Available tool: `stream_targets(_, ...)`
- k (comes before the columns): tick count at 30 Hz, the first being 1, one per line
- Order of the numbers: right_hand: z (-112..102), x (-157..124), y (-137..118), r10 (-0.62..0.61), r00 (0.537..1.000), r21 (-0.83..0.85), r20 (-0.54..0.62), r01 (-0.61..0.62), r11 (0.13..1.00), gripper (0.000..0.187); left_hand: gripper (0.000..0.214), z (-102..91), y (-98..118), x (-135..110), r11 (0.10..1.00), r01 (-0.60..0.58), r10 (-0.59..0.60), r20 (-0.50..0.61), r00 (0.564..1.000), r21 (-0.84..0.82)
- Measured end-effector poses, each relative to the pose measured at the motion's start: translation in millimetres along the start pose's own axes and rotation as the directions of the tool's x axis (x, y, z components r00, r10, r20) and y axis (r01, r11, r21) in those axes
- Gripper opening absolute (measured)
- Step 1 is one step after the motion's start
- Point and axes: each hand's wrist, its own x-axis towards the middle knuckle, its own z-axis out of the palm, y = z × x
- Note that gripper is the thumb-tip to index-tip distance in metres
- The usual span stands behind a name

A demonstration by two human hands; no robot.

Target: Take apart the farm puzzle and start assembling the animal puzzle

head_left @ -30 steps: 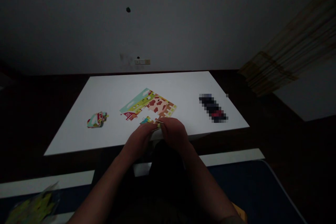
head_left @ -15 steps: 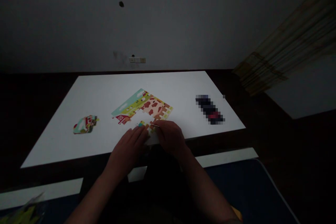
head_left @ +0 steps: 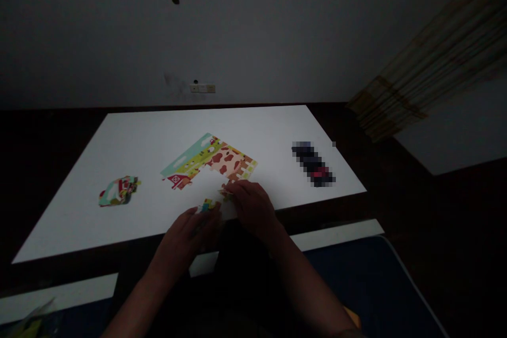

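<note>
A partly joined jigsaw puzzle [head_left: 227, 159] with a spotted cow, a red barn and green fields lies in the middle of the white table. My left hand [head_left: 189, 229], near the table's front edge, is closed on a puzzle piece [head_left: 208, 204] with teal and yellow on it. To its right, my right hand [head_left: 253, 206] pinches another puzzle piece [head_left: 225, 191], brownish, just below the joined part's lower right side. The fingers partly hide both pieces.
A small pile of loose puzzle pieces [head_left: 119, 191] lies on the left of the white table [head_left: 146, 137]. Toward the right edge is a dark, pixelated object [head_left: 312, 163]. A curtain [head_left: 396, 100] hangs at the right, and a wall stands behind.
My left hand has lifted and drawn back left with the teal and yellow piece, away from my right hand. The right hand stays close to the joined puzzle. The view has shifted slightly.
</note>
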Motion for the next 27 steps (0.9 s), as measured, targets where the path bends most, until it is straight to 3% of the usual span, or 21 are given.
stream_targets(2, 2, -2, 2, -0.004, 0.999, 0.050, -0.054, 0.006, 0.999, 0.023, 0.050, -6.7, -2, -3, 0.997, 0.058, -0.059, -0.010, 0.998, -0.043)
stream_targets(5, 2, -6, 4, 0.006, 0.994, 0.091, -0.109, 0.004, 0.996, 0.019, 0.041, -17.6, 0, 6, 0.992, 0.110, -0.117, -0.148, 0.982, -0.059)
stream_targets(8, 0, -8, 5, -0.027, 0.997, 0.133, -0.066, 0.036, 0.990, 0.019, 0.027, -24.1, 12, 26, 0.961, 0.262, -0.276, -0.273, 0.922, -0.088)
stream_targets(10, -1, -8, 5, -0.071, 0.997, 0.154, -0.027, 0.075, 0.985, 0.019, 0.025, -25.3, 24, 42, 0.923, 0.352, -0.383, -0.299, 0.874, -0.154)
stream_targets(12, -2, -7, 5, -0.081, 0.996, 0.160, -0.030, 0.085, 0.983, 0.018, 0.029, -24.9, 35, 57, 0.885, 0.399, -0.454, -0.248, 0.856, -0.242)
stream_targets(16, -1, -6, 7, 0.005, 0.990, 0.235, -0.138, 0.028, 0.972, 0.019, 0.034, -22.9, 42, 77, 0.830, 0.387, -0.471, -0.133, 0.872, -0.401)
stream_targets(22, 2, -10, 12, 0.197, 0.964, 0.332, -0.177, -0.130, 0.934, 0.032, 0.041, -16.7, 36, 98, 0.670, 0.351, -0.414, 0.064, 0.908, -0.654)
stream_targets(27, -1, -10, 17, 0.216, 0.946, 0.348, -0.242, -0.123, 0.929, 0.026, 0.050, -10.8, 35, 109, 0.626, 0.340, -0.319, 0.167, 0.933, -0.702)
